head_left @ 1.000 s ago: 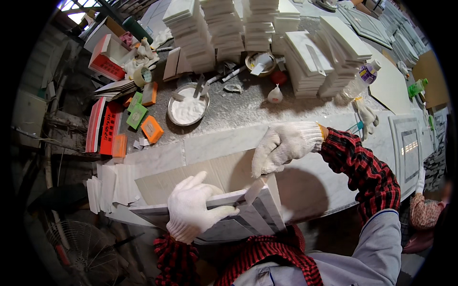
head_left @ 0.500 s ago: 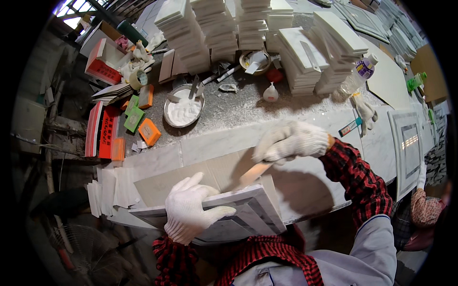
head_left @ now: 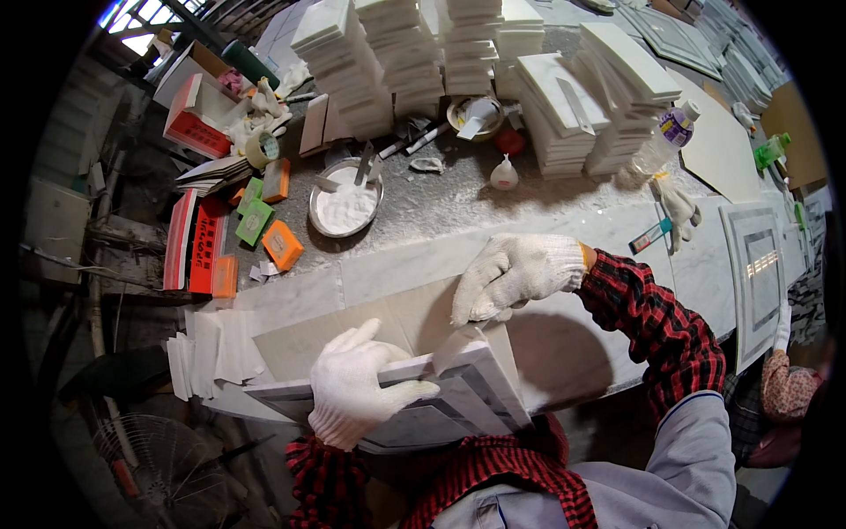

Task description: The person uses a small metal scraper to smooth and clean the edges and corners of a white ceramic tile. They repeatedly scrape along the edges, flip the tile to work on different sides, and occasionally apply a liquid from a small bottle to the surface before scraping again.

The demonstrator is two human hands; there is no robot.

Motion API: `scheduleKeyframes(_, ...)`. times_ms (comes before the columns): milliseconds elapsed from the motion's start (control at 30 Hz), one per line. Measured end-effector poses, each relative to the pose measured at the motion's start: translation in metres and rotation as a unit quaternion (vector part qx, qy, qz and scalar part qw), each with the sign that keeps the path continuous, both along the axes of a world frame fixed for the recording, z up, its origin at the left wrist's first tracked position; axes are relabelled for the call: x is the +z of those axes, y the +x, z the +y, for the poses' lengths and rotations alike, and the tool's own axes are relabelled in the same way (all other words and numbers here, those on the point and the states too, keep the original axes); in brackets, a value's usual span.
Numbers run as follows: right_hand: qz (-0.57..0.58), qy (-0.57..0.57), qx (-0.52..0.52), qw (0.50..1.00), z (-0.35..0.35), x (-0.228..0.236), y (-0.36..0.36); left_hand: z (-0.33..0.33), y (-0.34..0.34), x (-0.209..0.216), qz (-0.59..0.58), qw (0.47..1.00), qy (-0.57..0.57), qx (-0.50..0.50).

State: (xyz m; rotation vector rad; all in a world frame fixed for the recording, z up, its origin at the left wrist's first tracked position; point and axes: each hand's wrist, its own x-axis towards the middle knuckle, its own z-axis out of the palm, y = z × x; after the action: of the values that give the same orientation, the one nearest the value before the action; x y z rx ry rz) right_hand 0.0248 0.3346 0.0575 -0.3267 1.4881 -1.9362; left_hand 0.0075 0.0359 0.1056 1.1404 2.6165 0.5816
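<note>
Framed panel: our white, marble-look panel (head_left: 445, 413) with its grey inlaid border stands tilted along the near side of the worktable (head_left: 388, 266), patterned face toward us; we cannot see what bears its lower edge.
Left hand: our gloved left hand (head_left: 352, 381) is half curled over the upper edge, thumb across the face and fingers behind, and has hold of the panel.
Right hand: our gloved right hand (head_left: 515, 275) is bent into a close pinch on a thin, flat strip (head_left: 453, 347), which lies against the panel's upper right corner (its material is hard to tell, perhaps abrasive paper).
Weight and stiffness: we judge the panel rigid and fairly heavy, like stone, with no give; its corners would probably chip if knocked.
Slip: the face looks smooth, and dust could make it slick, though our knit gloves should help.
Best hold: we would grip across the thickness of the upper edge, as the left hand does, and keep 2 hands for any lift.
Behind the panel: a sheet of brown cardboard (head_left: 397, 315).
Farther back: a metal bowl (head_left: 379, 198) of white powder (head_left: 342, 212) and stacked white tiles (head_left: 561, 115).
</note>
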Motion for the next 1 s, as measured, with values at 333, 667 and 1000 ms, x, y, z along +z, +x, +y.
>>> scheduleKeyframes(333,-0.030,0.060,-0.115,0.991,0.029,0.005,0.018,-0.001,0.001,-0.002,0.000,1.000,0.007,-0.004)
scheduleKeyframes(667,-0.102,0.048,-0.216,0.970,-0.010,0.011,0.063,-0.002,-0.002,-0.008,-0.010,1.000,0.016,0.001)
scheduleKeyframes(1000,-0.001,0.102,-0.105,0.989,-0.012,0.016,0.028,0.000,0.001,-0.004,-0.007,1.000,-0.003,0.030)
